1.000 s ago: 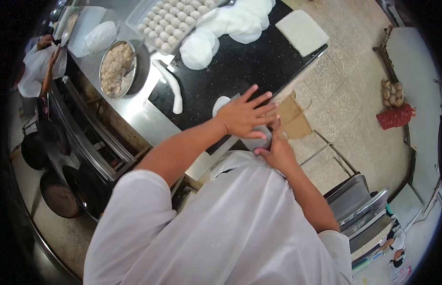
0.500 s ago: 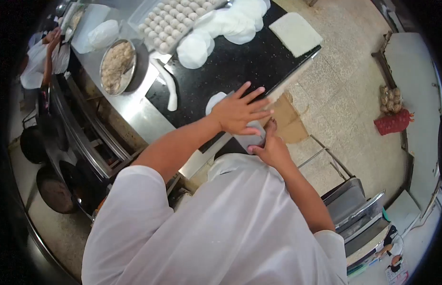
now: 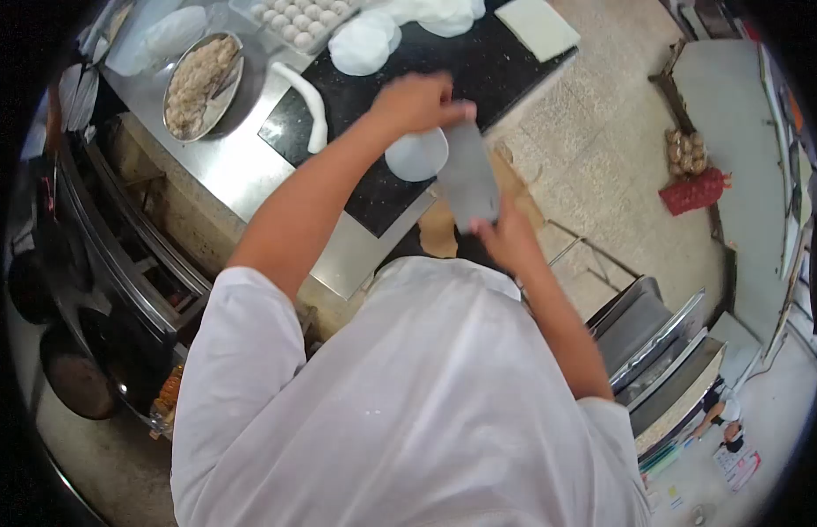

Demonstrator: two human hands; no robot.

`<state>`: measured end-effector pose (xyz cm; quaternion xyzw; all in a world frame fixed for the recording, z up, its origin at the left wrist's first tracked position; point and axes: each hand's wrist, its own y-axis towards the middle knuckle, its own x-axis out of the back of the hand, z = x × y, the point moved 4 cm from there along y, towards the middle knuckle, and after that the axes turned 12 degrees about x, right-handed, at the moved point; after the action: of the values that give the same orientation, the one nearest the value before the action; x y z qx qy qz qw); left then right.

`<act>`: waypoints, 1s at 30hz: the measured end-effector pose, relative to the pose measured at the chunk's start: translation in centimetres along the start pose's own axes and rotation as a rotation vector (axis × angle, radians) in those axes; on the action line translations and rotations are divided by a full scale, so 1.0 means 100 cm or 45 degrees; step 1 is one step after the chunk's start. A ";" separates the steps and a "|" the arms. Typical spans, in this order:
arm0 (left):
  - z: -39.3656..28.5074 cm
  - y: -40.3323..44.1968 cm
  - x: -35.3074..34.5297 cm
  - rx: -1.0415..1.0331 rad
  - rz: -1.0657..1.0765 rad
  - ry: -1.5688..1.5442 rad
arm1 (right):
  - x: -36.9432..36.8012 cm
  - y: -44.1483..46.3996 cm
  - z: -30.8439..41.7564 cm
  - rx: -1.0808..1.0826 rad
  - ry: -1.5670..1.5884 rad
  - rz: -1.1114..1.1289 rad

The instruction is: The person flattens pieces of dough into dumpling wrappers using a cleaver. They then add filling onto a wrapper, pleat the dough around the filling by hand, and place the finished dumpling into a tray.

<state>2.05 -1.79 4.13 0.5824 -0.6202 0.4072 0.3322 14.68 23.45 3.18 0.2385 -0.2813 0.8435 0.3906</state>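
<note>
White disc (image 3: pixel 415 158) now shows more fully beside the grey blade (image 3: pixel 469 180) your right hand (image 3: pixel 516 237) grasps, so pressing seems done, though whether your left hand (image 3: pixel 414 103) grips anything, I can't tell.

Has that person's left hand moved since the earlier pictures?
Yes. Judged against the black worktop, the left hand has moved forward, away from the person's body and farther from the worktop's near corner.

Flat grey rectangular blade (image 3: pixel 470 176), near end in right hand (image 3: pixel 514 241). Thin round white sheet (image 3: pixel 415 158) beside blade, just below left hand (image 3: pixel 415 104).
</note>
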 end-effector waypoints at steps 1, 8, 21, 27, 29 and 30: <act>0.009 -0.016 -0.014 0.154 0.553 -0.023 | 0.004 -0.025 0.010 -0.018 -0.019 0.027; 0.027 -0.093 0.000 0.440 -0.123 -0.605 | 0.050 -0.038 0.024 -0.078 -0.156 0.063; 0.021 -0.125 0.006 0.611 -0.532 -1.320 | 0.016 0.089 0.011 0.677 -0.128 0.428; 0.069 -0.070 0.062 0.847 -0.817 -1.735 | 0.083 0.101 -0.047 0.627 0.001 0.459; 0.093 -0.053 0.065 1.016 -0.830 -1.700 | 0.123 0.104 -0.034 0.521 0.003 0.456; 0.100 -0.054 0.064 1.182 -0.823 -1.666 | 0.140 0.106 -0.030 0.401 0.005 0.444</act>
<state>7.36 -13.57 5.93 0.9243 -0.2618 0.0877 -0.2636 -2.43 27.13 6.64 0.2425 -0.1824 0.9322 0.1975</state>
